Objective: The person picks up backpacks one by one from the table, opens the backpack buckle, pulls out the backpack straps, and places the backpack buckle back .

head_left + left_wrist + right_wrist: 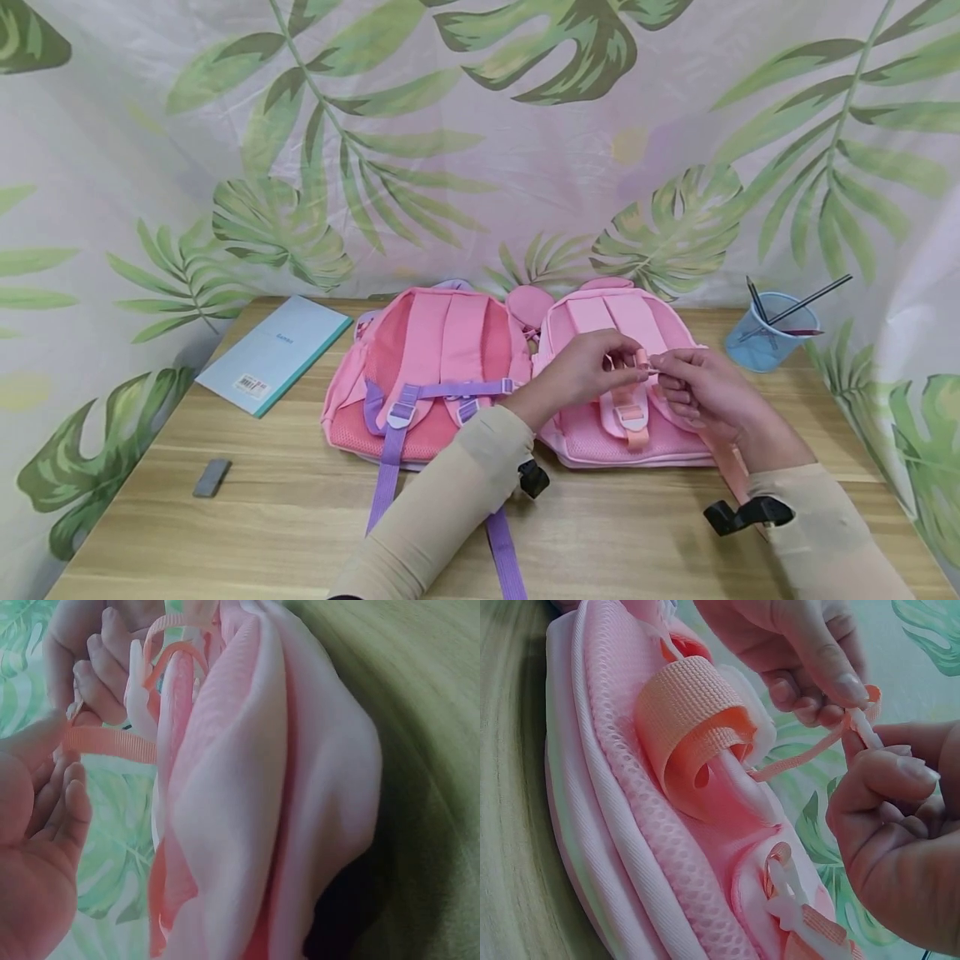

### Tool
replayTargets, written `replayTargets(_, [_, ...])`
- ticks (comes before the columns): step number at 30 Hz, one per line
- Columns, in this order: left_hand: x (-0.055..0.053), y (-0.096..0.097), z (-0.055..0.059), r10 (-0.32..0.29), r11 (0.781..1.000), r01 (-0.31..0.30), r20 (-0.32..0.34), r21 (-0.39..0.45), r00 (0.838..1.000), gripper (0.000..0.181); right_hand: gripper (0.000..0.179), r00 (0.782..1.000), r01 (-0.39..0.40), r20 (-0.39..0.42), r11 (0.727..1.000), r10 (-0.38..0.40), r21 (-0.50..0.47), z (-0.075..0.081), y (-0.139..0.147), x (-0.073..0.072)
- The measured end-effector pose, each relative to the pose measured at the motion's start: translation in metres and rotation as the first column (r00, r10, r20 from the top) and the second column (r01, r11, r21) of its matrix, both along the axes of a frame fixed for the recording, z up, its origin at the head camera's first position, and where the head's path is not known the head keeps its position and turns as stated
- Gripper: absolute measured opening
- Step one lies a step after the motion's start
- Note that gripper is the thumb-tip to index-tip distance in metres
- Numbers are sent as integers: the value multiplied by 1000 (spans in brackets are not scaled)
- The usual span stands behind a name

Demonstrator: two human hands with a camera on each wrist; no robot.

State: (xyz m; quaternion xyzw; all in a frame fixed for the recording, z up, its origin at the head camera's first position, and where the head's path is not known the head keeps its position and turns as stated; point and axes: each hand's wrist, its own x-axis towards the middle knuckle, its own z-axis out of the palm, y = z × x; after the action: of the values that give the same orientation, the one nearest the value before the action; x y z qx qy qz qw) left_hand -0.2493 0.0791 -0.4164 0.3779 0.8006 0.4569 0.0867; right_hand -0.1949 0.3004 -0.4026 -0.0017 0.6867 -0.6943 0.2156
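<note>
A light pink backpack (592,446) lies with its shoulder-strap side up. Above it, my left hand (581,367) pinches a narrow orange strap (112,742) between thumb and fingers. My right hand (705,387) pinches a small pale buckle piece (866,731) on that strap, its fingertips close beside the left hand's. The strap runs back to the backpack in the right wrist view. A wider orange webbing loop (694,697) stands curled over the mesh. Lower on the backpack, a pale adjuster (630,415) holds another orange strap.
To the left lies a second pink backpack (348,387) with purple straps, one hanging toward the front edge. A blue notebook (277,350) and a grey eraser (212,478) are at the table's left. At the back right stands a blue cup (757,350) with pencils.
</note>
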Motion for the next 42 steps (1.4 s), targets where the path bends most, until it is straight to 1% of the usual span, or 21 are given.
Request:
replayTargets(3, [-1,-1,-1,-6,1000,8,72,-28,997,28,29,1000,13,9,1000,-13,16,3,1,0])
replayTargets(5, [-1,-2,-4,-1,998,7,92,-56,996,28,30,1000,22,14,1000,-22,5,3,2,0])
replayTargets(7, [-2,-1,-6,11,997,-4,101,-74,995,27,31,1000,28,15,1000,-28,-11,4,2,0])
replayTargets(9, [-3,2,-9,25,997,-18,98,-72,995,26,31,999,29,18,999,-28,-30,4,2,0])
replayTargets(13, [-4,7,-14,37,999,-34,104,-38,994,23,31,999,32,25,998,-30,-62,4,0,1])
replayTargets(18, [-4,12,-18,55,998,-55,126,-6,990,17,31,999,38,31,996,-35,-76,4,0,1])
replayTargets(21, [-6,14,-21,70,997,-71,127,2,989,14,31,1000,25,15,995,-24,-98,4,1,2])
replayTargets(24, [-6,16,-23,78,997,-78,124,0,989,13,32,1000,23,4,989,-23,-144,4,3,2])
replayTargets(27, [-6,17,-24,90,995,-85,112,-45,990,14,33,999,34,5,981,-34,-189,4,5,2])
replayTargets(30, [-5,18,-25,102,989,-92,88,-115,991,14,33,999,35,-4,975,-37,-220,5,7,3])
replayTargets(34, [-3,20,-25,116,978,-102,64,-181,991,15,33,999,37,-15,972,-41,-231,4,8,4])
replayTargets(37, [-2,20,-24,125,973,-111,56,-202,991,15,33,998,57,-10,971,-61,-234,3,8,4])
replayTargets(40, [-1,19,-21,128,973,-112,67,-202,990,15,34,997,76,-12,973,-80,-216,3,9,5])
replayTargets(42, [0,18,-18,139,977,-121,94,-178,986,15,34,996,76,-19,976,-82,-202,2,9,5])
